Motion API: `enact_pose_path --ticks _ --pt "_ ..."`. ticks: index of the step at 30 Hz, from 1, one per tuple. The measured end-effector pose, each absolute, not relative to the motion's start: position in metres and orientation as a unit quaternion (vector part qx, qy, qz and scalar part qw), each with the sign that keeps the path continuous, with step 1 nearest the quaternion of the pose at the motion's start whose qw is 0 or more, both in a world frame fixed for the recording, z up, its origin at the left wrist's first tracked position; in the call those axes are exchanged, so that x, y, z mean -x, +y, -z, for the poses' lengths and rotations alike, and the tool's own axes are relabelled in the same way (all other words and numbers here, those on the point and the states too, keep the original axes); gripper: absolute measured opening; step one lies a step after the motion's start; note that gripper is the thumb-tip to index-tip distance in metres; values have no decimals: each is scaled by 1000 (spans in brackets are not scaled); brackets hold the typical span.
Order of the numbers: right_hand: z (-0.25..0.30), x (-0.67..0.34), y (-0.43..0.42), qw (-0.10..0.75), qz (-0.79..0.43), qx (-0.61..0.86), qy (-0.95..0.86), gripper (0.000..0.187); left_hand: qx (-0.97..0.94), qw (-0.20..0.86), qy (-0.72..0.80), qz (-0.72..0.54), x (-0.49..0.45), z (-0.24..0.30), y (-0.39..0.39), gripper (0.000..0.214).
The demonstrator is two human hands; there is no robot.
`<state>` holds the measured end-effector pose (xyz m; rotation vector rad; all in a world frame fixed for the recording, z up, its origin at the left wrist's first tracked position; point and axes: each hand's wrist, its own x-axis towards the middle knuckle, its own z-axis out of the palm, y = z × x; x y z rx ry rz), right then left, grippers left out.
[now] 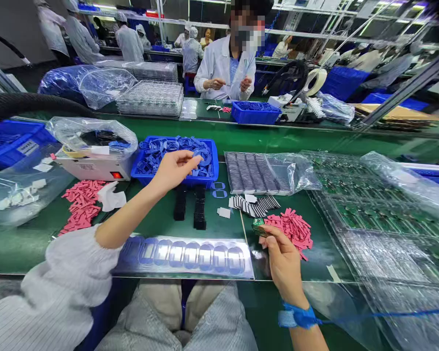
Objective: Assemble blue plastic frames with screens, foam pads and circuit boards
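Note:
Over the near side of a blue bin [134,170] filled with blue plastic parts [151,148], my left hand [173,170] is closed in a pinch. A blue plastic part [205,155] shows at its fingertips, its outline blending with the pile behind. My right hand [283,261] grips a small green circuit board [258,223] between thumb and fingers, just left of a heap of pink strips [294,229]. Between the hands, a row of clear oval-ended film pieces [192,256] lies on a pale sheet along the table's front edge.
Two stacks of black pieces [200,209] stand before the bin. Behind my right hand are black-and-white strips [256,205] and a bagged tray [256,173]. Clear trays of circuit boards [369,209] fill the right. A white box [91,163] stands left; a co-worker [223,68] sits opposite.

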<state>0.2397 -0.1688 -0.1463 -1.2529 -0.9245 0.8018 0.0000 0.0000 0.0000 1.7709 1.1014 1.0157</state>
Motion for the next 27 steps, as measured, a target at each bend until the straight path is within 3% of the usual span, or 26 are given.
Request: enact_pose_path --ticks 6,12,15,18,22,27 --pt "110 -224 -181 654 -374 509 -417 30 -805 398 317 -306 16 6 -99 7" --pt "51 -170 -211 601 -499 406 -475 26 -830 403 208 -326 23 25 -152 27" --pt "49 -155 -220 604 -497 398 -480 25 -781 459 233 -354 25 34 -163 15" --pt "58 -152 -230 607 -482 400 -489 27 -700 546 267 -375 28 41 -175 28" --pt "69 -153 -244 605 -429 447 -500 29 -573 650 318 -385 31 49 -189 21" --pt "68 -155 -250 577 -377 469 -552 30 -490 695 310 -426 27 55 -199 47"
